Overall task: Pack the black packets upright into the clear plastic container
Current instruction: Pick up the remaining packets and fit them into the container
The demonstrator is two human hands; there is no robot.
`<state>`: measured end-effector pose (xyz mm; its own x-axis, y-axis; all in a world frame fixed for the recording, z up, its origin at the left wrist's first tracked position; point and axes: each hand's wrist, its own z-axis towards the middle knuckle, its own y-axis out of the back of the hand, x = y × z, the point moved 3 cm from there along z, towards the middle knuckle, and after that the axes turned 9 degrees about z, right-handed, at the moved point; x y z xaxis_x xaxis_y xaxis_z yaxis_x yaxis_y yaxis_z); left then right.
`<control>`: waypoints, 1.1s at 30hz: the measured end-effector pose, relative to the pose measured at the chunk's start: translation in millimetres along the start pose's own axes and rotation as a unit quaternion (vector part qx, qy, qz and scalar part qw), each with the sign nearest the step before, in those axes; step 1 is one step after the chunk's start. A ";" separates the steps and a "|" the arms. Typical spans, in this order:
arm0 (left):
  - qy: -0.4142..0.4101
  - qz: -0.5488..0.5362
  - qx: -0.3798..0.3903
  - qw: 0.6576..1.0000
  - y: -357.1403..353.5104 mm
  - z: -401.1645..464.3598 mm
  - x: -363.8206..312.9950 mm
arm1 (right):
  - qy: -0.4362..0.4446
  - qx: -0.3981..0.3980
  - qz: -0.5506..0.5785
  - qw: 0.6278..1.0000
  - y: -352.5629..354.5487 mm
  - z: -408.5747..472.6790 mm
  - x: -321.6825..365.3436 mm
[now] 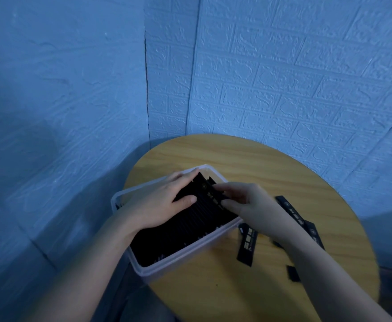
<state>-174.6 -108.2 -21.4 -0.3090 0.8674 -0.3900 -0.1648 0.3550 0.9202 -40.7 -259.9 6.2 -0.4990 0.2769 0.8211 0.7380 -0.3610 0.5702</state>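
1. Over the clear plastic container (174, 261), the left hand (160, 203) is pressing flat fingers on the upright packets (190, 228)
2. The right hand (243, 201) seems to be pinching one black packet (210, 191); it is risking tipping neighbours or jamming

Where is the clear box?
The box sits on the round table's left edge, under both hands, with loose packets to its right.

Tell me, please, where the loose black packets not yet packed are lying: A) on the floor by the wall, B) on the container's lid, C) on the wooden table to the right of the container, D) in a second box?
C: several loose black packets lie flat on the round wooden table, right of the clear plastic container, partly under the right forearm.
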 end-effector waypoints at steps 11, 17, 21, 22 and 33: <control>0.012 0.014 0.011 1.000 1.8 -1.2 -4.0 | 0.004 -0.037 0.020 0.999 -3.3 -4.7 -2.2; 0.010 0.021 0.010 1.000 2.1 -2.0 -4.7 | -0.019 -0.011 0.076 0.997 0.7 -3.4 -5.3; -0.003 0.007 0.003 1.000 -0.1 0.5 -2.3 | -0.012 0.011 0.067 0.998 1.2 -2.1 -6.9; -0.007 0.004 0.001 1.000 -0.7 0.9 -1.5 | -0.009 0.009 0.051 0.999 0.7 -1.5 -7.6; 0.021 0.085 -0.030 0.996 21.4 16.9 -14.7 | 0.006 -0.010 0.010 1.000 -2.9 -5.7 -4.6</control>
<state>-157.7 -107.5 4.6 -0.3763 0.8974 -0.2302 -0.1608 0.1814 0.9702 -43.1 -265.2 1.0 -0.4896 0.2583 0.8328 0.7387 -0.3845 0.5536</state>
